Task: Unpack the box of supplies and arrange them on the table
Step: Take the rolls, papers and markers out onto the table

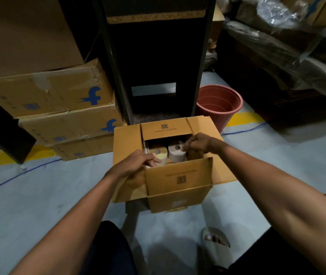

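Observation:
An open cardboard box [178, 187] stands on the floor in front of me, all its flaps folded out. Inside it stand rolls of pale paper or tape. My left hand [138, 162] reaches over the box's left edge, and its curled fingers grip a yellowish roll [159, 152]. My right hand [197, 142] comes in from the right and pinches the top of a white roll [175, 153] at its core hole. The lower parts of the rolls are hidden by the box walls.
Stacked cardboard cartons [55, 96] stand at the left. A dark metal rack [156, 56] rises right behind the box, and a red plastic bucket [219, 104] stands to its right. Wrapped bundles [289, 48] fill the far right. My sandalled foot [215, 239] rests below the box.

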A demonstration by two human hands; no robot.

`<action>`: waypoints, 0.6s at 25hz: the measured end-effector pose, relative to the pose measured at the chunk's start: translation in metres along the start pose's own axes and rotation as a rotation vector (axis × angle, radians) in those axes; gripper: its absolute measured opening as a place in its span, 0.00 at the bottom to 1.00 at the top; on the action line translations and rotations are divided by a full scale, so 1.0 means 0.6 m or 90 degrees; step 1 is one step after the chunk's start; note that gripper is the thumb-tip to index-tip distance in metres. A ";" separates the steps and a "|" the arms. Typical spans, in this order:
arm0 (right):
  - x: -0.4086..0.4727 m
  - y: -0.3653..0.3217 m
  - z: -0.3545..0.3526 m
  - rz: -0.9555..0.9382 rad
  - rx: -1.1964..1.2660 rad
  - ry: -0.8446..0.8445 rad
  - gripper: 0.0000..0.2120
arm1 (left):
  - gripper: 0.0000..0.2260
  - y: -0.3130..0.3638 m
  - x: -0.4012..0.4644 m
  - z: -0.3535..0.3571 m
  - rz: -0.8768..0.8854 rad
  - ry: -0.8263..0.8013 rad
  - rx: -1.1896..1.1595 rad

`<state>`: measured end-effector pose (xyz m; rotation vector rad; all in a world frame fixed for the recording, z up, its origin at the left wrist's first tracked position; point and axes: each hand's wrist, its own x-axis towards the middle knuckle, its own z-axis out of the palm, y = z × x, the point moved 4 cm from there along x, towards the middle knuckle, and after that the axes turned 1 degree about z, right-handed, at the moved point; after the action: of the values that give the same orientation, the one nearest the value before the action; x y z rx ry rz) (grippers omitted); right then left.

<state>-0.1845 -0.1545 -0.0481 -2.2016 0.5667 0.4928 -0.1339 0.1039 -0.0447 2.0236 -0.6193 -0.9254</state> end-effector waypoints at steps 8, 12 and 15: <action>-0.023 -0.002 0.062 0.093 -0.078 -0.236 0.37 | 0.41 -0.052 -0.003 0.080 -0.046 -0.232 0.121; -0.020 0.007 0.057 0.079 -0.074 -0.180 0.28 | 0.49 -0.069 -0.001 0.134 -0.008 -0.182 0.201; -0.012 0.011 0.057 0.063 -0.075 -0.129 0.19 | 0.40 -0.081 -0.011 0.162 0.079 -0.105 0.373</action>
<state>-0.1996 -0.1303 -0.0689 -2.2072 0.5511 0.8099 -0.2096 0.0899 -0.1215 2.3904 -1.2038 -0.9120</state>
